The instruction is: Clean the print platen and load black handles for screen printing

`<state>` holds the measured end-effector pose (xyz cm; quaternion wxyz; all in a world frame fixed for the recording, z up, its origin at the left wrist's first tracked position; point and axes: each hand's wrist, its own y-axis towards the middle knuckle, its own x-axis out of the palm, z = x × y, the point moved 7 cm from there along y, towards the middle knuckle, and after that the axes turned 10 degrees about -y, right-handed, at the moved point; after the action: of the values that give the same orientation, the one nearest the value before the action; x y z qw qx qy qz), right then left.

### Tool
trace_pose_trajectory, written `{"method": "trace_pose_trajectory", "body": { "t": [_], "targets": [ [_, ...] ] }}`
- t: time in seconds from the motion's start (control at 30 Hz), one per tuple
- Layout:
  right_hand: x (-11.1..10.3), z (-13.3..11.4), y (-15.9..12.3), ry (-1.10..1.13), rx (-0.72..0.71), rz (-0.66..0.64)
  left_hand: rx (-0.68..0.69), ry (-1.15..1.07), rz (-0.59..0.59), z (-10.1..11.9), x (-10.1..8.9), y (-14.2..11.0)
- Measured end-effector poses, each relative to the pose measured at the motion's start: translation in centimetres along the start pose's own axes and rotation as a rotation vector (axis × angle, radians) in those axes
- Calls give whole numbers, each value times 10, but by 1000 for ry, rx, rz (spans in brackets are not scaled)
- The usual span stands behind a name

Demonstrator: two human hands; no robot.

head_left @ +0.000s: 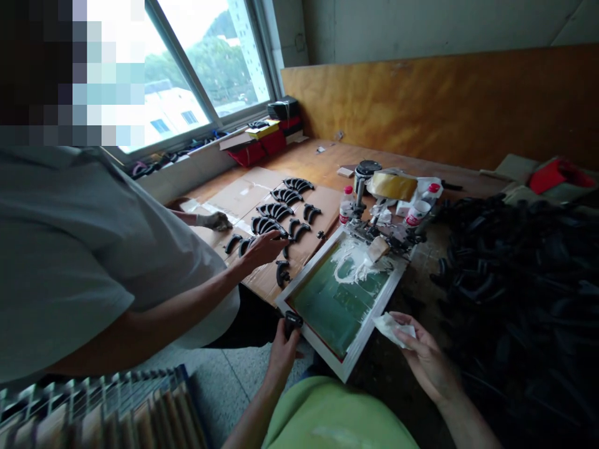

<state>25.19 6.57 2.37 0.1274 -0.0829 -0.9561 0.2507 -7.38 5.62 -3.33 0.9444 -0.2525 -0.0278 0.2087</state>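
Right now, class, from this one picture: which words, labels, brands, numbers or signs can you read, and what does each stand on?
None can be read with certainty.
Red-capped bottle: red and white label, lettering too small.
White container: red print, too blurred.
Black part in the left hand: small pale marking, too small.

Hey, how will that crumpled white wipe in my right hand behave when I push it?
The wipe will probably fold and flop, since it's crumpled in your right hand. It looks thin, so it's likely light for its size.
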Motion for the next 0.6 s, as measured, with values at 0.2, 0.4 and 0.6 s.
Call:
{"method": "trace_pose_trajectory", "body": {
  "t": [0.2,0.4,0.6],
  "targets": [
    [6,-13,22,-329,-217,127,-65,-164,-63,-3,14,-2],
    [57,-81,32,-695,-598,132,93,-115,-183,39,17,-14],
    [8,-122,25,-459,-720,523,193,-60,-177,77,4,-28]
  ]
}}
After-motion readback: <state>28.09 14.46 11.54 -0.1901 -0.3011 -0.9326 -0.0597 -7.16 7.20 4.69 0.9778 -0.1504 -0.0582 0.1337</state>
